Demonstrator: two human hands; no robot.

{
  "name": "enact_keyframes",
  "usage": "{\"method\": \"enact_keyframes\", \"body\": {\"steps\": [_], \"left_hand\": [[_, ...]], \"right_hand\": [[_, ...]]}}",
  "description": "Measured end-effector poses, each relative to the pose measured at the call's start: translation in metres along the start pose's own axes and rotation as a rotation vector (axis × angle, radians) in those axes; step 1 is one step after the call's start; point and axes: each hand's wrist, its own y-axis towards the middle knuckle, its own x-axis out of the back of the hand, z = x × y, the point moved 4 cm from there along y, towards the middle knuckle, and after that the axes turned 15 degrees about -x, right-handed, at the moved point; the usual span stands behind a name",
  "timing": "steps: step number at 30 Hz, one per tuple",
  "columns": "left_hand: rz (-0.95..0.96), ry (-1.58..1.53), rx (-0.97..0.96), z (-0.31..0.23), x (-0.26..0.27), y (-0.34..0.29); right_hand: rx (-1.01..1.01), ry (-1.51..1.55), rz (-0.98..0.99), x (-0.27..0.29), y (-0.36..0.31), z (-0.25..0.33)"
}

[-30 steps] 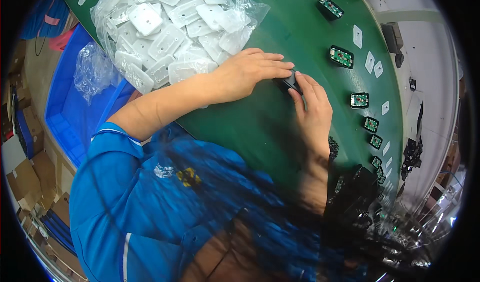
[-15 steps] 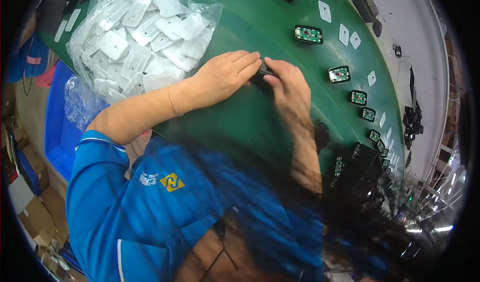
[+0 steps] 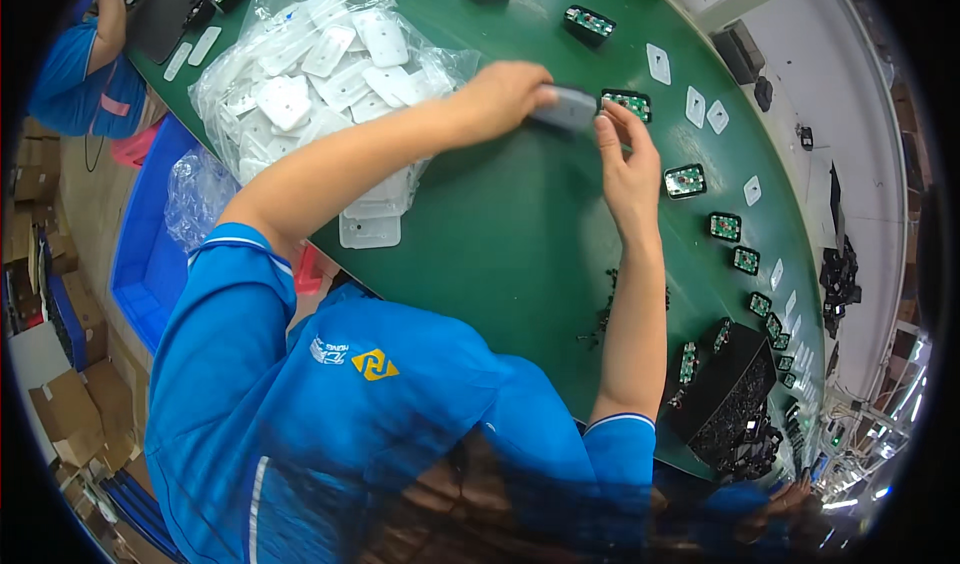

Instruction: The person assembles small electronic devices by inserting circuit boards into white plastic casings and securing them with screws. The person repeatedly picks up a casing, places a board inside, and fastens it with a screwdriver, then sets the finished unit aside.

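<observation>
My left hand (image 3: 505,99) is closed on one end of a flat, grey rectangular case (image 3: 565,110) with rounded corners, smeared by motion, above the green table. On the other side of the case is my right hand (image 3: 630,159), its thumb and bent fingers apart, close to the case's far end; whether they touch it is not clear. Just behind the right fingers lies an open black case with a green circuit board (image 3: 630,104), partly covered by them. A clear plastic bag of white cover plates (image 3: 330,74) lies left of my hands, partly behind my left forearm.
More board-filled black cases (image 3: 685,181) and white plates (image 3: 696,107) line the curved right edge of the green table (image 3: 470,234). A black box (image 3: 725,384) of dark parts stands near right. A blue bin (image 3: 150,254) is at left, where another person's arm (image 3: 105,39) shows.
My hands have moved away from me and apart. The case, mostly hidden between them before, now shows in my left hand. Some white plates by the bag have come into sight.
</observation>
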Motion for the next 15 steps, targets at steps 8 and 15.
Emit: {"method": "enact_keyframes", "body": {"steps": [8,15], "left_hand": [[0.299,-0.1,0.381,0.118,0.006,0.062],[0.375,-0.183,0.621,0.121,0.023,0.055]], "right_hand": [[-0.055,0.045,-0.346,0.104,-0.045,-0.026],[-0.22,-0.438,-0.442,0.148,-0.113,-0.055]]}}
